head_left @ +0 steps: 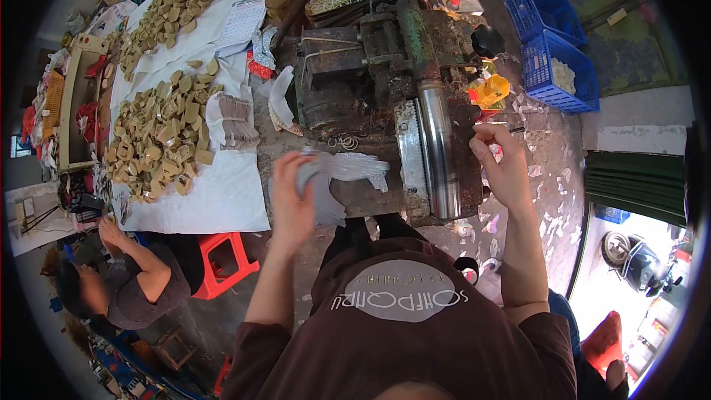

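Observation:
My left hand [293, 196] is smeared by motion over the bench, its fingers closed around a small greyish piece [306, 175]. Right beside it lies a flat stack of clear plastic bags [355, 166]. My right hand [507, 170] is raised at the right of a greasy green machine [415, 30], thumb and forefinger brought together. Whether anything sits in that pinch is too small to tell. A short dark rod [518, 130] shows just past those fingers. Between my hands stands the machine's shiny steel cylinder [440, 155], along a toothed metal strip [409, 152].
Heaps of tan blocks [159, 133] cover a white-sheeted table [229, 204] at left, with stacked clear packets [235, 122]. Several rubber bands [342, 142] lie by the machine. Blue crates [559, 67] stand at right. A co-worker [141, 281] sits by a red stool [228, 263].

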Motion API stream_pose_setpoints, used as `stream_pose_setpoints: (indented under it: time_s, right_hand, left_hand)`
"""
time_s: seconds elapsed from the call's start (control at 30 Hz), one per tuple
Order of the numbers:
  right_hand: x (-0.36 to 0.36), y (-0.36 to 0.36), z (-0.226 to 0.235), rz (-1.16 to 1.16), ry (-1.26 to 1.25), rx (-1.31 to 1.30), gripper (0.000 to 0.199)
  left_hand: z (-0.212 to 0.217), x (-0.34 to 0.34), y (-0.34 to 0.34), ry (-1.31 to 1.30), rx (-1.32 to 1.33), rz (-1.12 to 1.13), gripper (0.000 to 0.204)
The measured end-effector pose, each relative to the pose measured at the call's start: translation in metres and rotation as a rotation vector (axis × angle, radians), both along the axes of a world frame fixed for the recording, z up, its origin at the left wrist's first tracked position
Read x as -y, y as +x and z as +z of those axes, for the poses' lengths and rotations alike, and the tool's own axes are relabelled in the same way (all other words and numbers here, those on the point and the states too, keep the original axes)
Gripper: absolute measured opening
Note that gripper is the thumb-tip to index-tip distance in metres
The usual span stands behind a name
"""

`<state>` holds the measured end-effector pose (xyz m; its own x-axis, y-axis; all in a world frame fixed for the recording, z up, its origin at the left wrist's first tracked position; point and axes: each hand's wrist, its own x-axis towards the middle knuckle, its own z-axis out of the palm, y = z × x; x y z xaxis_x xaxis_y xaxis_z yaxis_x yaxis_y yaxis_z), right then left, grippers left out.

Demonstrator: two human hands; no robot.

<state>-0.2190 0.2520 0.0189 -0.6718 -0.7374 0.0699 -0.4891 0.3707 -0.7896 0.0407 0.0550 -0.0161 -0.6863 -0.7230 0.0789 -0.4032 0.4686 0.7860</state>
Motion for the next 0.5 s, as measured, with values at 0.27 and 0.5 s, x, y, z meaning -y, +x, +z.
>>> stream_pose_setpoints:
  time_s: [0.27, 0.5]
  right_hand:
    - [0.001, 0.001, -0.003, -0.012, -0.038, 0.036, 0.020]
    - [0.002, 0.007, 0.004, -0.005, -0.118, 0.046, 0.019]
  left_hand:
    - [-0.080, -0.011, 0.064, -0.244, 0.531, -0.375, 0.041]
    - [-0.048, -0.012, 0.043, 0.110, 0.488, -0.361, 0.034]
